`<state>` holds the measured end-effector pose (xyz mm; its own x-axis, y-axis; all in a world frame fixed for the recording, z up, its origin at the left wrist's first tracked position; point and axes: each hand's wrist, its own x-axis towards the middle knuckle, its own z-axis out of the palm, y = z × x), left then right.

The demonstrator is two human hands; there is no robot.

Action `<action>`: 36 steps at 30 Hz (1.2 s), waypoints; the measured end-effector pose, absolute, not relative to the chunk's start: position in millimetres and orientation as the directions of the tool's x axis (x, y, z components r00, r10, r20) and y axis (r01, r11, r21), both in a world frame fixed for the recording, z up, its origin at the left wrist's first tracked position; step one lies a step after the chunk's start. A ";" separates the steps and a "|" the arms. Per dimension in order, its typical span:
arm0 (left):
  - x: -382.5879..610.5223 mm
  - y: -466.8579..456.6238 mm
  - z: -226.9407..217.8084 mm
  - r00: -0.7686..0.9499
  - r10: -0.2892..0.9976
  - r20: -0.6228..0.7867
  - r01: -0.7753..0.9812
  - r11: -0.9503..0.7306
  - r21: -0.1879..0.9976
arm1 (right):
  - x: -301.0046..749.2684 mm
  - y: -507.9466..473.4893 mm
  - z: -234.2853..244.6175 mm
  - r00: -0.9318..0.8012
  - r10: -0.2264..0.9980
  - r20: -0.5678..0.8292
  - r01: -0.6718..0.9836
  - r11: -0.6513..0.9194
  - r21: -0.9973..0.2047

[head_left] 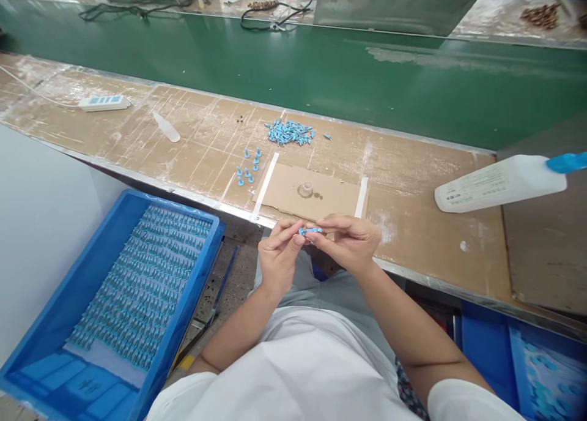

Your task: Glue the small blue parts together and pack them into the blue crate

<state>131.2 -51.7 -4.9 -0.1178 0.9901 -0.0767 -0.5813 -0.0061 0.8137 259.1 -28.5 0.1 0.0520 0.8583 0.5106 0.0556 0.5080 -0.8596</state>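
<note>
Just off the table's front edge, my left hand (281,249) and my right hand (349,240) meet over a small blue plastic piece. Between the left thumb and fingers is the round base (301,231) of that piece. The right thumb and fingers pinch its thin blue stem (314,229), which lies roughly level. Fingertips hide part of both ends, so I cannot tell whether they are joined. Behind the hands lies a cardboard sheet (287,191) taped to the table, bearing a small clear round cup (305,190) and several dark spots.
Several finished-looking blue pieces (247,173) stand left of the cardboard. Behind it is a heap of small blue parts (290,133). A white bottle (495,185) leans at right. A blue crate (137,292) with rows of blue pieces sits lower left. Further left lies a power strip (104,103).
</note>
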 end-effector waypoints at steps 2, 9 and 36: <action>130.0 -51.8 -6.2 -0.135 0.990 -0.038 -0.552 -0.044 0.833 | 260.2 -26.9 -0.7 0.041 0.831 0.555 0.044 0.554 -0.831; 125.7 -51.4 -14.7 -0.187 0.982 0.035 -0.489 -0.124 0.864 | 262.5 -26.7 1.4 -0.008 0.777 0.629 0.111 0.626 -0.772; 118.2 -43.3 -3.8 -0.101 0.994 -0.036 -0.602 -0.032 0.798 | 257.3 -32.9 18.8 0.019 0.935 0.354 0.060 0.352 -0.934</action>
